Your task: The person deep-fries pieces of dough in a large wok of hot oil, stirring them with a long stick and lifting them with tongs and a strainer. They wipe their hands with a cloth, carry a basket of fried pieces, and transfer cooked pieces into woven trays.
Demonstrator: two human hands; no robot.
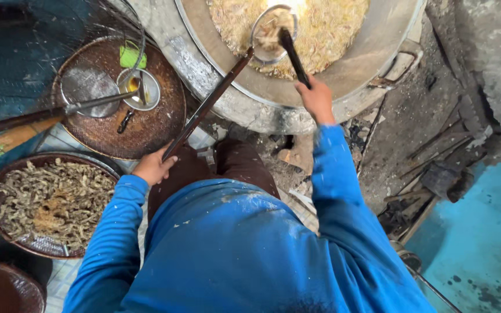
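Blue sleeves fill the near view; beyond, a huge metal wok [378,52] of frothing pale fry is set in a sooty stove; a round wire skimmer [271,32] is dipped there, its dark handle gripped by the right hand [317,99]; a long stick [207,107] is clasped by the left hand [153,167]; a green tag [131,56] is seen on the mesh tray [158,124]; teal floor right.

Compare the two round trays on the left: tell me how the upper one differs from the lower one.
The upper tray holds tools: a flat mesh skimmer and a small metal bowl; the lower tray is heaped with pale fried strips. The upper tray shows in full, while the lower tray is partly hidden by the blue sleeve. Both are round, brown and shallow.
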